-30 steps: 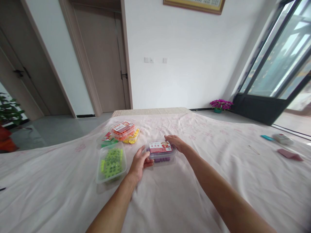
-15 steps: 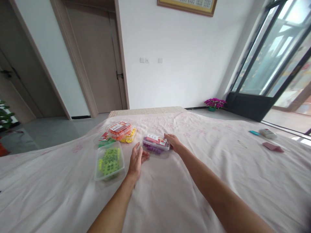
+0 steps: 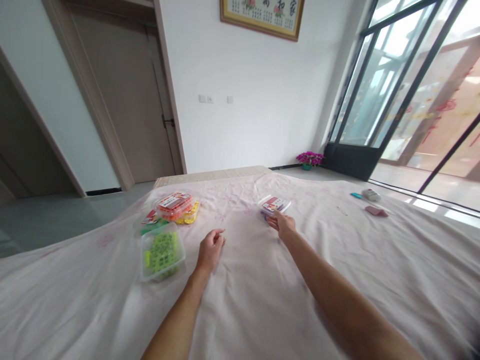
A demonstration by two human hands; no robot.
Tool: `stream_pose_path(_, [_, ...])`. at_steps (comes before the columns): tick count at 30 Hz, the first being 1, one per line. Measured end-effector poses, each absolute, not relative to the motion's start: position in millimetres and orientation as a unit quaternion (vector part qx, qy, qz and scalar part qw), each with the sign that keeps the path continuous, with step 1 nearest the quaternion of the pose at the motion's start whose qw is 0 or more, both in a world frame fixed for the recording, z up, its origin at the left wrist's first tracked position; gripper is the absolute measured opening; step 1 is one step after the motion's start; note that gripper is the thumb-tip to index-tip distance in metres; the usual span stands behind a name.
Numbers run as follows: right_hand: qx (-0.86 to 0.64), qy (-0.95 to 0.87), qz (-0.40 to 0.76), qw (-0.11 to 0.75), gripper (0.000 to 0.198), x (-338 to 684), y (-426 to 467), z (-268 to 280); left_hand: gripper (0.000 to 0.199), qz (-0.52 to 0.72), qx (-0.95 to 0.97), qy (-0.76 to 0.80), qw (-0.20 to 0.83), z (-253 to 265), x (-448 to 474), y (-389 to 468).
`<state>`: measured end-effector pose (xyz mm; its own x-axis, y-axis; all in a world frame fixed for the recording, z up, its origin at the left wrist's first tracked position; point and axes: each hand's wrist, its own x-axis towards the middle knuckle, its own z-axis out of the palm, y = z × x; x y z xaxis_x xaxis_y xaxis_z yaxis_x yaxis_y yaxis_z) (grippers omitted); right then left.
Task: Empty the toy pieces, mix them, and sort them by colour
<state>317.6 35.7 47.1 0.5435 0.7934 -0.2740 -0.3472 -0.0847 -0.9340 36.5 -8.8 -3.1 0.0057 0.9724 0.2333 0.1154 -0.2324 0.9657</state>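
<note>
Head view: the right hand (image 3: 283,225) pinches the purple box (image 3: 275,203) nearside; the half-open left hand (image 3: 210,248) sits right of the open green-filled box (image 3: 182,250).

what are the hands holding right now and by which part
The right hand is at the near edge of the purple box; whether it grips there cannot be told. The left hand holds nothing.

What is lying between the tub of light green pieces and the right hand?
In the head view, the left hand is between the tub of light green pieces and the right hand, with pale cloth around it.
</note>
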Motion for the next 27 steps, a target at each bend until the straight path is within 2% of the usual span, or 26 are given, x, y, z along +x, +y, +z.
stream_pose_path(8, [-0.580, -0.205, 0.473, 0.631, 0.023, 317, 24, 45, 0.031, 0.505, 0.630, 0.473, 0.352, 7, 38, -19])
stream_pose_path(16, [-0.572, -0.362, 0.541, 0.499, 0.010, 263, 0, 40, 0.020, 0.565, 0.684, 0.401, 0.229, 57, 33, -70])
stream_pose_path(21, [-0.521, -0.482, 0.584, 0.395, 0.012, 194, -12, 50, 0.026, 0.620, 0.579, 0.527, 0.063, 113, -16, -71])
stream_pose_path(24, [-0.465, -0.554, 0.604, 0.336, 0.017, 149, -17, 60, 0.038, 0.558, 0.519, 0.648, 0.005, 130, -69, -64])
stream_pose_path(27, [-0.443, -0.580, 0.617, 0.295, 0.023, 111, -18, 69, 0.049, 0.445, 0.466, 0.765, 0.014, 118, -119, -57])
